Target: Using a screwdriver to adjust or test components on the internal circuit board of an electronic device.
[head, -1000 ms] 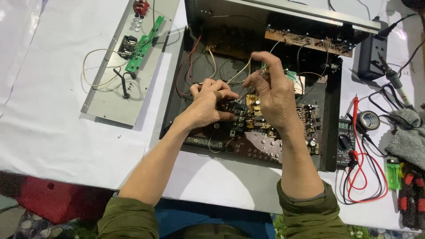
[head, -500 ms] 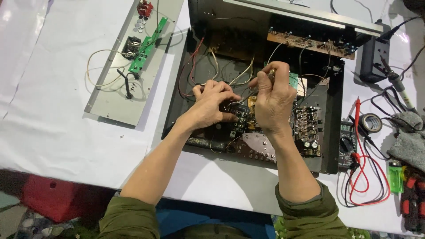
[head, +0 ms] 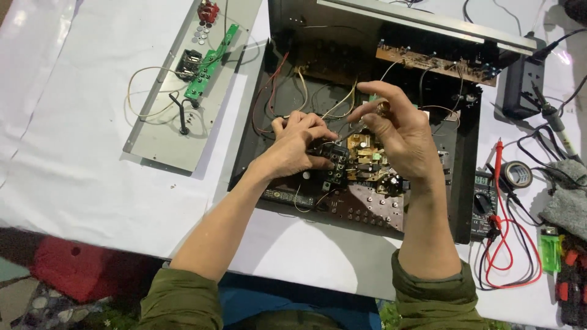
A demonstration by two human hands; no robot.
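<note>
A white table (head: 73, 153) carries an opened black chassis (head: 455, 201) at frame centre. The left hand (head: 296, 146) curls its fingers down on the circuit board (head: 367, 162) inside. The right hand (head: 400, 131) pinches a small round part (head: 383, 109) just above the board. A metal panel (head: 165, 140) lies upper left.

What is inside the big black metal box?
Inside the black metal box lie a yellowish circuit board, a long brown board and thin wires. The left hand and right hand cover the parts beneath them.
</note>
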